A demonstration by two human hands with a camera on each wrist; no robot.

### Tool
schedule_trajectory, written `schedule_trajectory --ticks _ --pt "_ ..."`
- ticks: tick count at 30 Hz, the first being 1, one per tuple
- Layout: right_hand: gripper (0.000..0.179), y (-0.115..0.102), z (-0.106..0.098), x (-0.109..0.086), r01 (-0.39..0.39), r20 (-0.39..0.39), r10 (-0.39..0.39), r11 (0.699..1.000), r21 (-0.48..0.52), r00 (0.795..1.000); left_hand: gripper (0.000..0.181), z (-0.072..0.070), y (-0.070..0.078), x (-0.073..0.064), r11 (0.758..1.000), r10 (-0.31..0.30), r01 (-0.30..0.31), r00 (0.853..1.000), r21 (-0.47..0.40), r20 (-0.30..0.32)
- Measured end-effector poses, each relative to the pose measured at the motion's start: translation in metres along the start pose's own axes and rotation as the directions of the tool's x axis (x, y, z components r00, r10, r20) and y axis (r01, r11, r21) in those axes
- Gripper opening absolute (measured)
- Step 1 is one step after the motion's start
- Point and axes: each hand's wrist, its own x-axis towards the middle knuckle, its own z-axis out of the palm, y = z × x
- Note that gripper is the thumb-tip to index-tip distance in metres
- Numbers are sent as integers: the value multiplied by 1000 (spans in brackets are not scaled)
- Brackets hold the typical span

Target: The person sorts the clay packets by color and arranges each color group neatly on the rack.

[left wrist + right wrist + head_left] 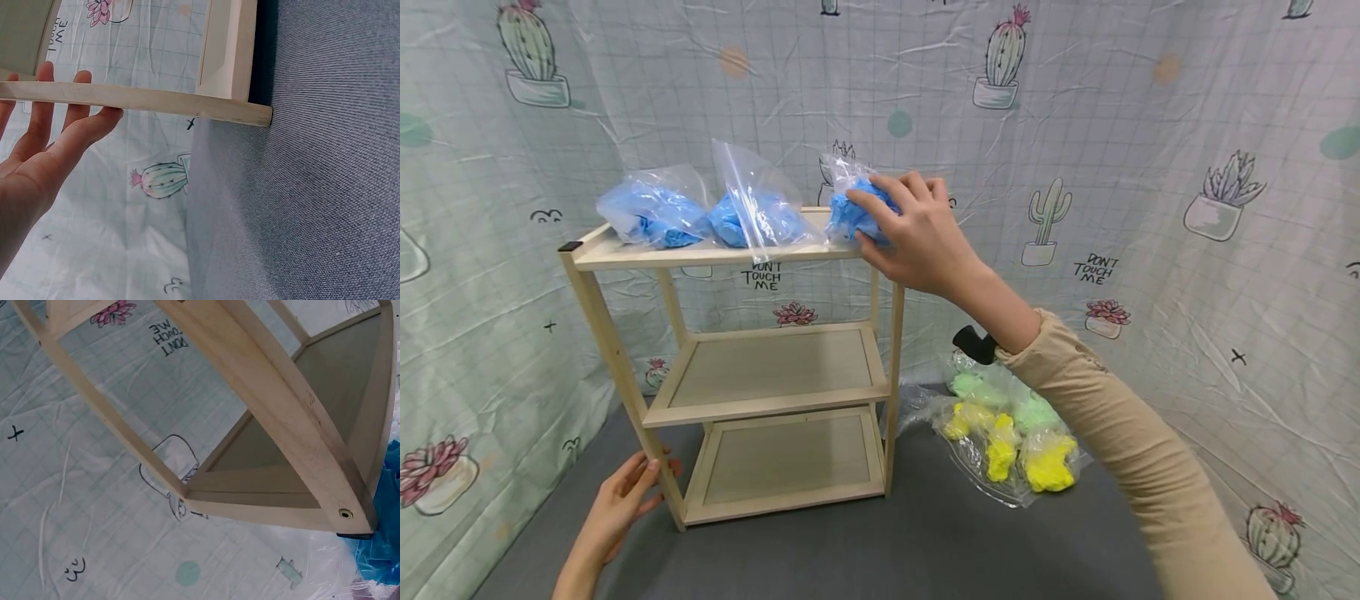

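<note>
A three-tier wooden shelf (767, 410) stands in front of me. Near its base, my left hand (617, 504) holds the front left leg (162, 101), with fingers passing behind the wood. At the right end of the top tier, my right hand (921, 233) grips a clear bag of crumpled blue material (850, 212) from above. In the right wrist view, part of the blue material (384, 531) shows beside the shelf's top corner, while the hand is out of sight. Two similar blue bags, a zip-top one (760, 217) and another (658, 212), sit farther left on that tier.
Right of the shelf, clear bags with yellow lumps (1048, 467) and pale green lumps (973, 390) lie on the dark grey tabletop (865, 550). A cactus-print cloth (1112, 125) hangs behind and along both sides. The middle tier (775, 367) and bottom tier (793, 458) sit below.
</note>
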Motion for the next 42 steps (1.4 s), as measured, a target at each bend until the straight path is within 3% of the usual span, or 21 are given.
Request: schedule_trajectory --ticks 9,21,29,38,42 --pt "38 -15 11 7 -29 38 32 998 -64 999 33 -1 -1 -2 1000 4 -4 1000 -19 2" --pt "40 -33 24 11 -122 80 140 974 -191 987 31 -1 -1 -1 1000 -17 17 1000 -19 -2" --pt "38 -31 25 13 -118 80 129 984 -136 988 28 -1 -2 -1 999 -5 5 1000 -36 -3" --pt "42 -24 11 4 -109 202 99 993 40 974 27 0 -2 -1 999 1 -1 1000 -49 -5" --pt "38 -20 9 1 -91 180 81 995 47 980 26 2 -1 0 998 11 -11 1000 -59 -4"
